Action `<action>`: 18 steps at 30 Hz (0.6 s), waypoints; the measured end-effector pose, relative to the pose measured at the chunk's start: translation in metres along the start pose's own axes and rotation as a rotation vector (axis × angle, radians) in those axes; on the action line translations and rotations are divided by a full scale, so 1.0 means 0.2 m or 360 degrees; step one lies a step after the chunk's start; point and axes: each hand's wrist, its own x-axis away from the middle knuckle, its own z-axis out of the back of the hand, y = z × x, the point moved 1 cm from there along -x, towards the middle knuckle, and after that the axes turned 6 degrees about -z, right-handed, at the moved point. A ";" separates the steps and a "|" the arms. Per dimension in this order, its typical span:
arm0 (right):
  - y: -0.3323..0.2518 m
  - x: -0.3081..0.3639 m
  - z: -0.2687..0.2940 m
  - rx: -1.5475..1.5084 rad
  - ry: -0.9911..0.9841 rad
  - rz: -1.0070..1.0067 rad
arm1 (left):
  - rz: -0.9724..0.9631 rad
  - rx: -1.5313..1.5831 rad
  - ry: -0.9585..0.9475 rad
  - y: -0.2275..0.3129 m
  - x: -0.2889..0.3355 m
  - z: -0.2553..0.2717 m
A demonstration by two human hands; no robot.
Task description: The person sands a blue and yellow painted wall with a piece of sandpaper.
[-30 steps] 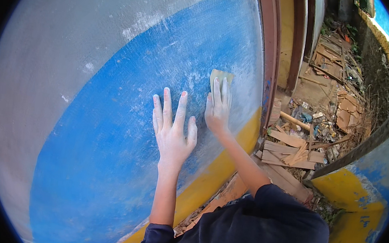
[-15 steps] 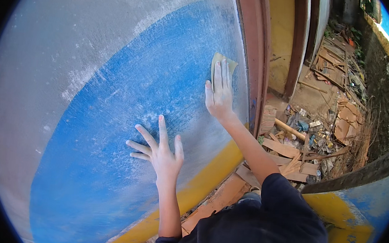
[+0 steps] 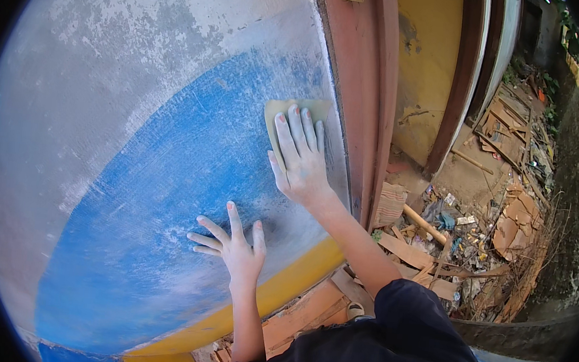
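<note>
A wall bears a large blue painted patch (image 3: 145, 197), scuffed and whitish in places, with greyish-white paint around it. My right hand (image 3: 302, 165) lies on the patch's upper right part, pressing a tan sheet of sandpaper (image 3: 273, 124) flat to the surface under stretched fingers. The fingers cover most of the sheet; its left side and top edge show. Lower and to the left, my left hand (image 3: 240, 252) rests against the blue paint with fingers spread and nothing in it. Pale dust coats both hands.
A reddish-brown door frame (image 3: 362, 84) borders the wall on the right. A yellow band (image 3: 296, 273) runs along its bottom. Cardboard pieces (image 3: 320, 309), a bamboo pole (image 3: 425, 224) and litter cover the ground. Beyond them stands a dark rough wall (image 3: 569, 169).
My right hand and the sandpaper have shifted left and slightly down across the wall. My left hand keeps its spread pose on the wall. The view has tilted somewhat.
</note>
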 end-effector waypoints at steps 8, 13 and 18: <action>0.11 0.20 -0.05 -0.0010 -0.0122 -0.0010 | 0.0019 -0.0186 0.0119 -0.04 0.00 -0.11; -0.05 -0.56 0.25 0.0099 0.0107 0.0191 | -0.0030 -0.0212 0.0207 -0.01 -0.02 -0.15; -0.06 0.01 0.09 -0.0071 -0.0083 0.0064 | 0.0053 -0.0104 0.0137 -0.01 -0.01 -0.10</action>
